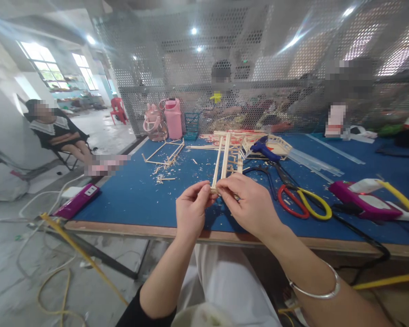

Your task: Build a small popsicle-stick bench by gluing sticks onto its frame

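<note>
Between my two hands is a frame of thin wooden sticks (225,156), its long sticks pointing away from me over the table. My left hand (192,204) pinches the near left corner with thumb and fingers. At the near right corner, my right hand (247,202) is closed on the same frame, its fingertips partly hidden. Just beyond lies a blue glue gun (266,149), beside a wooden stick tray (282,146). Scissors with one red and one yellow handle (295,204) rest right of my right hand. A smaller stick frame (163,154) stands at the left.
Clear glue sticks (315,163) lie at the right, near a purple power strip (364,200). Another purple power strip (78,200) sits at the left edge. Pink bottles (172,119) stand before the perforated metal screen (184,68). A person (56,129) sits at left.
</note>
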{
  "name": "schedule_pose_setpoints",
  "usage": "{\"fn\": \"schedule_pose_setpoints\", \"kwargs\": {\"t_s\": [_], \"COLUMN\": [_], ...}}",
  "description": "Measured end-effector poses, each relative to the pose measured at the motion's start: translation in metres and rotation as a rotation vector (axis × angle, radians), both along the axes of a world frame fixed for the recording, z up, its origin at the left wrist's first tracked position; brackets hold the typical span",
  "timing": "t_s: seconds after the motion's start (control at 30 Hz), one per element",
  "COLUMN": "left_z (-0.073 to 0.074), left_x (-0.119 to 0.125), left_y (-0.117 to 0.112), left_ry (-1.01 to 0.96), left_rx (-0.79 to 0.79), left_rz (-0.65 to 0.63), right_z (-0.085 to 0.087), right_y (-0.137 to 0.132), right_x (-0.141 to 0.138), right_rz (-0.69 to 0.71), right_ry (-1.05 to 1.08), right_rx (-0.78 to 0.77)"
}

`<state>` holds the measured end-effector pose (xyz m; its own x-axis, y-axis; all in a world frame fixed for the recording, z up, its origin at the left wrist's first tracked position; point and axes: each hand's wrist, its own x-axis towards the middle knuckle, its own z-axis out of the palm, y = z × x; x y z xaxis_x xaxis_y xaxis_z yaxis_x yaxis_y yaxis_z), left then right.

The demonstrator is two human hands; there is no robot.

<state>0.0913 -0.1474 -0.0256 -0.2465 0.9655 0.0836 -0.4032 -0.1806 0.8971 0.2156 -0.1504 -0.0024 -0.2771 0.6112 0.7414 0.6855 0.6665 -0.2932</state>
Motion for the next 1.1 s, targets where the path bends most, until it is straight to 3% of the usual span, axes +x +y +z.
{"fn": "schedule_pose_setpoints", "kwargs": {"t_s": [0.27, 0.63, 0.87, 1.1], "left_z": [0.003, -0.003, 0.001, 0.000], "left_x": [0.001, -0.003, -0.004, -0.007], "left_y": [-0.003, -0.003, -0.007, -0.009], "left_ry": [-0.004, -0.045, 0.088, 0.135], "left_rx": [0.002, 0.057, 0.054, 0.088], "left_rz": [0.019, -0.100, -0.005, -0.027], "right_z": [-0.005, -0.007, -0.007, -0.011], "right_y": [0.001, 0.003, 0.001, 0.001], "right_x": [0.007, 0.010, 0.008, 0.005], "right_rz": [0.017, 0.034, 0.073, 0.060], "right_ry": [-0.087, -0.054, -0.023, 0.011], "right_rx": [0.042, 0.061, 0.064, 0.095]}}
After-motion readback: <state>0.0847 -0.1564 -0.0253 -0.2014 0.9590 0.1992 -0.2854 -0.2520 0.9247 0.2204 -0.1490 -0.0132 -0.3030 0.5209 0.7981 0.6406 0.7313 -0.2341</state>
